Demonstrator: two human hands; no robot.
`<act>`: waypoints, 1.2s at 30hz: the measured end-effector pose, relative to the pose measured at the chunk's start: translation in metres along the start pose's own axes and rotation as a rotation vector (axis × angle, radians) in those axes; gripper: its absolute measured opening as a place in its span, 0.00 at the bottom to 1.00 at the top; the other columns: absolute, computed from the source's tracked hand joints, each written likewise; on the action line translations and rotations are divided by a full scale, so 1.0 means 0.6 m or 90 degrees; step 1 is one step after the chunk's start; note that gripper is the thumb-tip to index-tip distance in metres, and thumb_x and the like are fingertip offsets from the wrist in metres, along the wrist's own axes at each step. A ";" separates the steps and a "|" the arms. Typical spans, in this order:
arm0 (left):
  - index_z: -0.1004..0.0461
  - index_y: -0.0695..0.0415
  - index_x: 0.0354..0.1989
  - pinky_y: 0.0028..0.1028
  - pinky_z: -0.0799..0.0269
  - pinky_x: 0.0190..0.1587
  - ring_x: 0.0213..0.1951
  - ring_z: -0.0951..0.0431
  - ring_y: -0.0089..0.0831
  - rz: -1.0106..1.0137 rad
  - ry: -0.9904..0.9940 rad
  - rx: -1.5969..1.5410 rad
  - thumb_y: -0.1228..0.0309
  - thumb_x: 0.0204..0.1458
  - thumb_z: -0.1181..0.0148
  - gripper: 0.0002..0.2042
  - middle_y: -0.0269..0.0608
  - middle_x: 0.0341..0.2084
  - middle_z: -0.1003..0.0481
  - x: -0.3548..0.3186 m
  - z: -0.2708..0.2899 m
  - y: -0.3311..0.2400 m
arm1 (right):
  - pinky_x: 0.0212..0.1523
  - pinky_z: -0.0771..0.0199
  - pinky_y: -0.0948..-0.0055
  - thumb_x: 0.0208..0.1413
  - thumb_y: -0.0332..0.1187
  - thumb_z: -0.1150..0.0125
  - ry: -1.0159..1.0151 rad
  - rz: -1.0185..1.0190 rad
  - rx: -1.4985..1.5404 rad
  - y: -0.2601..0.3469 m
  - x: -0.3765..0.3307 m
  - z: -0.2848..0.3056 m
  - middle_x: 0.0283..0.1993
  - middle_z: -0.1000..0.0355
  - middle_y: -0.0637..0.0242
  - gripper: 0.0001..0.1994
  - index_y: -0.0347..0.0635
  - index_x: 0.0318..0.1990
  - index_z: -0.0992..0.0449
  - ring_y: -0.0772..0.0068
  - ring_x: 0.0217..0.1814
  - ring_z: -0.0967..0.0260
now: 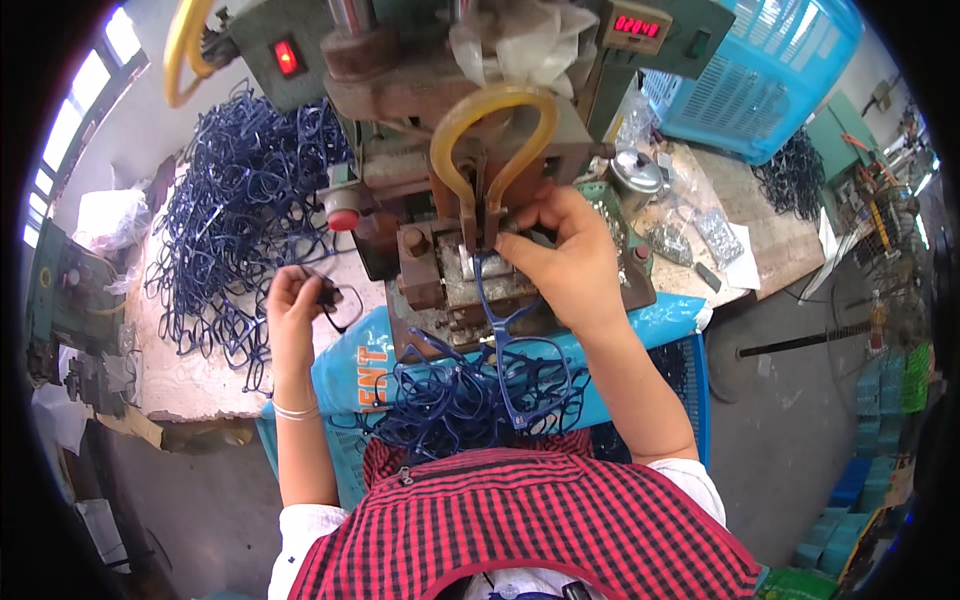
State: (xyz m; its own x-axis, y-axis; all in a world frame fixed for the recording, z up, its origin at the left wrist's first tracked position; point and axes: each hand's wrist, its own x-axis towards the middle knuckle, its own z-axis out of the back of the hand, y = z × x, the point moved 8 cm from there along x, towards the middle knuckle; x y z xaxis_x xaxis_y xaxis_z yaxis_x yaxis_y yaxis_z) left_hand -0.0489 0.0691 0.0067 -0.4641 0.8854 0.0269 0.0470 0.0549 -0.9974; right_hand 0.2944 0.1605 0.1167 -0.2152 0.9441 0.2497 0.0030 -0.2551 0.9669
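Observation:
My right hand (575,265) is closed at the press tooling, thumb and fingers bent round the near end of a dark blue eyeglass frame (502,345). That frame's upper end sits in the metal jig (465,285) under the tool, and its lower rim hangs toward my lap. My fingers partly hide the upper rim. Off to the left, my left hand (293,308) pinches another dark eyeglass frame (347,310), held above the table edge. A heap of similar blue frames (440,405) lies across my lap on a light blue plastic sheet (345,370).
A larger pile of blue frames (250,190) covers the table's left side. A red push button (343,219) protrudes beside the press, and a yellow hose (495,95) loops over the tooling. To the right stand a lidded metal pot (637,172) and a blue crate (750,100).

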 end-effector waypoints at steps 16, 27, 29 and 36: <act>0.29 0.61 0.40 0.34 0.20 0.35 0.33 0.22 0.36 -0.630 0.161 -0.082 0.77 0.56 0.37 0.07 0.49 0.40 0.22 -0.133 -0.192 -0.307 | 0.65 0.34 0.68 0.56 0.20 0.39 0.055 0.073 0.037 0.047 -0.054 -0.012 0.53 0.22 0.57 0.28 0.32 0.66 0.36 0.70 0.59 0.27; 0.26 0.54 0.35 0.32 0.15 0.38 0.38 0.15 0.36 -0.994 0.362 0.356 0.78 0.43 0.29 0.13 0.41 0.41 0.17 -0.232 -0.315 -0.246 | 0.62 0.31 0.49 0.50 0.28 0.31 -0.169 0.204 -0.666 -0.114 -0.051 0.146 0.51 0.24 0.48 0.06 0.40 0.36 0.17 0.40 0.65 0.32; 0.26 0.55 0.35 0.32 0.15 0.39 0.38 0.16 0.36 -1.006 0.339 0.352 0.78 0.44 0.29 0.12 0.40 0.41 0.17 -0.232 -0.314 -0.247 | 0.64 0.32 0.52 0.52 0.27 0.33 -0.181 0.202 -0.675 -0.113 -0.053 0.145 0.52 0.23 0.50 0.04 0.39 0.35 0.18 0.43 0.64 0.31; 0.22 0.57 0.41 0.42 0.19 0.55 0.44 0.15 0.43 -0.749 0.284 0.316 0.76 0.44 0.27 0.15 0.43 0.46 0.17 -0.244 -0.278 -0.224 | 0.60 0.32 0.47 0.54 0.32 0.32 -0.143 0.114 -0.790 -0.122 -0.046 0.136 0.63 0.28 0.52 0.10 0.41 0.43 0.19 0.49 0.74 0.40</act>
State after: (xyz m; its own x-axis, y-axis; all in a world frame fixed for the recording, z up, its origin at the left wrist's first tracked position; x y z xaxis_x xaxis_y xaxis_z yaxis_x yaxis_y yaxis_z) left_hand 0.1604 0.0092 0.1478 0.3216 0.5075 0.7994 -0.5418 0.7910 -0.2843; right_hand 0.3797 0.1701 0.0434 -0.1361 0.8600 0.4918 -0.9233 -0.2901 0.2517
